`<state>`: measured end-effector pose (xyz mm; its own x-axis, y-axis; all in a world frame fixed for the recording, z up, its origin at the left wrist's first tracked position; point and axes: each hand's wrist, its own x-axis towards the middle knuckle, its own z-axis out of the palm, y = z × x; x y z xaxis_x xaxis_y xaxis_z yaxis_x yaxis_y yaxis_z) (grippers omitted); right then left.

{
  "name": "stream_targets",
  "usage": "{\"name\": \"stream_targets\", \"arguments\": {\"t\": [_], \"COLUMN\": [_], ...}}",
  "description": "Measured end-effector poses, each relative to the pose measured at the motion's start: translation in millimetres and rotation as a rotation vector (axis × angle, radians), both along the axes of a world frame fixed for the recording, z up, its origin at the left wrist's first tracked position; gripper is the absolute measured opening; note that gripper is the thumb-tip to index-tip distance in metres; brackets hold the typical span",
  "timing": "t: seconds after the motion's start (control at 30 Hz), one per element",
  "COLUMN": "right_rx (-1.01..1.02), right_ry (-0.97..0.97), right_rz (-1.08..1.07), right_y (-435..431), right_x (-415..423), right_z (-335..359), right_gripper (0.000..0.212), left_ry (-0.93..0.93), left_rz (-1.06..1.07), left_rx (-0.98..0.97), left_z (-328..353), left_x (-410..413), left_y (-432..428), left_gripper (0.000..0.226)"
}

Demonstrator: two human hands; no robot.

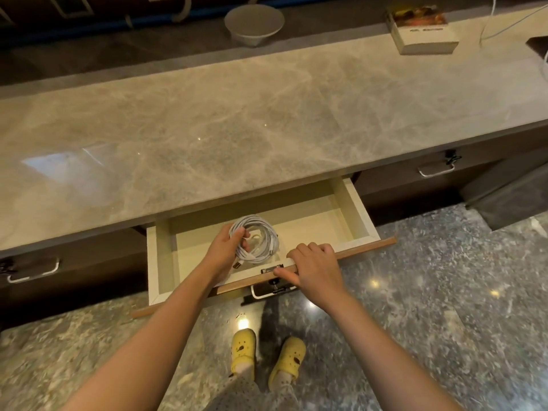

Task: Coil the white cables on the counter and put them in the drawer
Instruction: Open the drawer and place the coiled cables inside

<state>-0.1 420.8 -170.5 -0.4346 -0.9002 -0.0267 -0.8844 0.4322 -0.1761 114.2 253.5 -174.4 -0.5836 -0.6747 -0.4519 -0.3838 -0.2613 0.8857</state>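
Bare forearms (154,327) reach up from the bottom edge toward the marble counter (207,129), under which the drawer (360,215) stands pulled out. Inside it, near the front, the left hand (224,247) curls its fingers round the coiled white cable (261,235). The right hand (314,269) grips the drawer's wooden front edge, fingers curled over its top.

A home, likely its kitchen or dining area: a long marble counter (267,114) over dark drawers (415,185) with metal handles (436,172), a bowl (254,23), a book (421,29), a polished stone floor (444,292) and yellow clogs (243,348)
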Motion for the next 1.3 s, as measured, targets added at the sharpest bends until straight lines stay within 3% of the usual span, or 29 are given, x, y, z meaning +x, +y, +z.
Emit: {"name": "stream_targets", "arguments": {"t": [0.17, 0.5, 0.63, 0.7, 0.9, 1.07, 1.2, 1.3], "right_rx": [-0.050, -0.114, -0.104, -0.090, -0.090, -0.119, -0.458, -0.518], "right_ry": [0.055, 0.050, 0.038, 0.041, 0.049, -0.173, -0.311, -0.423], "right_rz": [-0.007, 0.002, 0.013, 0.014, 0.033, 0.004, -0.229, -0.409], "right_y": [13, 19, 20, 20, 17, 8, 15, 20], "right_x": [7, 9, 9, 9, 7, 6, 26, 49], "right_z": [-7, -9, -7, -7, -6, 4, 11, 11], "right_gripper": [0.075, 0.075, 0.073, 0.069, 0.065, 0.061, 0.037, 0.027], "left_ry": [-0.123, -0.521, -0.587, -0.540, -0.372, -0.288, -0.247, -0.252], "left_rz": [-0.053, -0.205, -0.258, -0.319, -0.659, -0.532, -0.495, -0.477], "left_rx": [0.073, -0.373, -0.413, -0.456, -0.713, -0.893, -0.937, -0.933], "left_z": [-22, -38, -17, 5, 32, 17, 21, 26], "left_x": [-5, 11, 18, 29, 76, 75, 67, 55], "left_y": [-10, -12, -7, 4, 65, 56, 43, 32], "left_gripper": [0.021, 0.035, 0.078, 0.087, 0.056, 0.032, 0.028, 0.028]}}
